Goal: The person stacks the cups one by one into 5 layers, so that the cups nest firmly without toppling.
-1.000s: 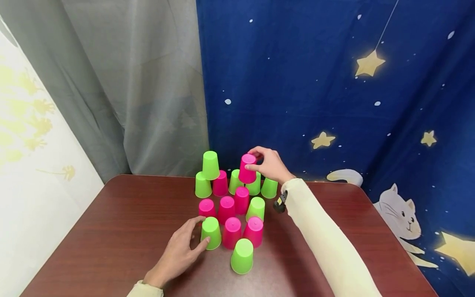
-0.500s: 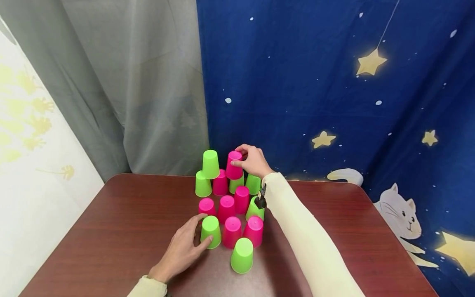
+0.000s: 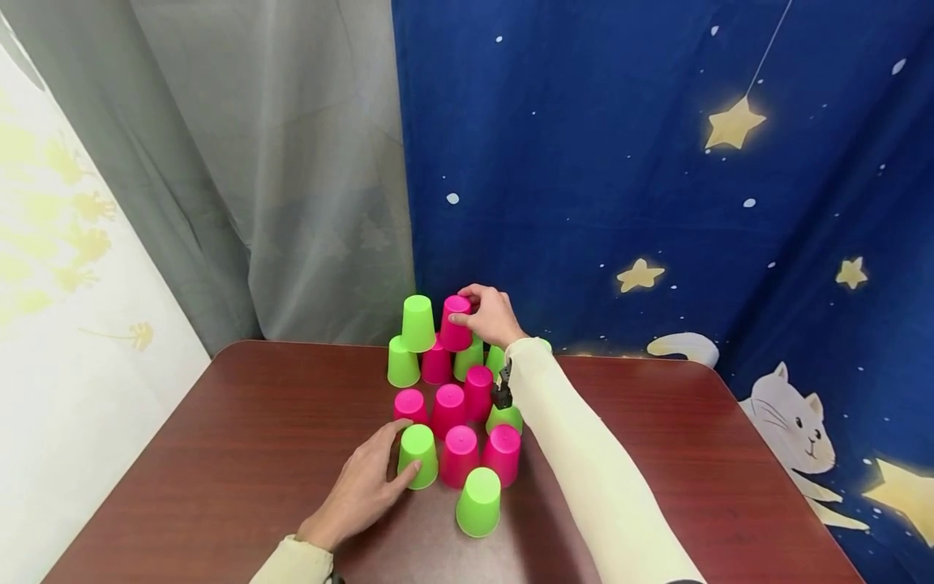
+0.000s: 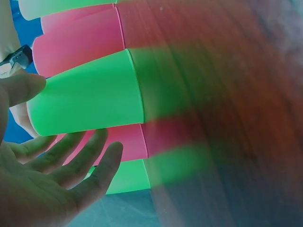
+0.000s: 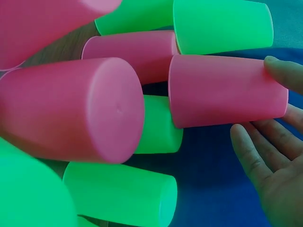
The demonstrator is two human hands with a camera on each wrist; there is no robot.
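Note:
At the back of the table, my right hand pinches an upside-down pink cup between thumb and fingers. That cup sits over the gap between a lower pink cup and a lower green cup. To its left, an upper green cup rests across another green cup and the same lower pink one. Nearer the front, my left hand loosely holds a green cup standing on the table, thumb on one side and fingers on the other.
Several more inverted cups stand in the middle, among them a pink cup and a front green cup. My right forearm partly hides green cups behind it. The brown table ends at a grey curtain and a blue curtain.
My right hand has carried the pink cup leftward and slightly up, beside the upper green cup; over the last half second it barely moves. My left hand stays at its green cup.

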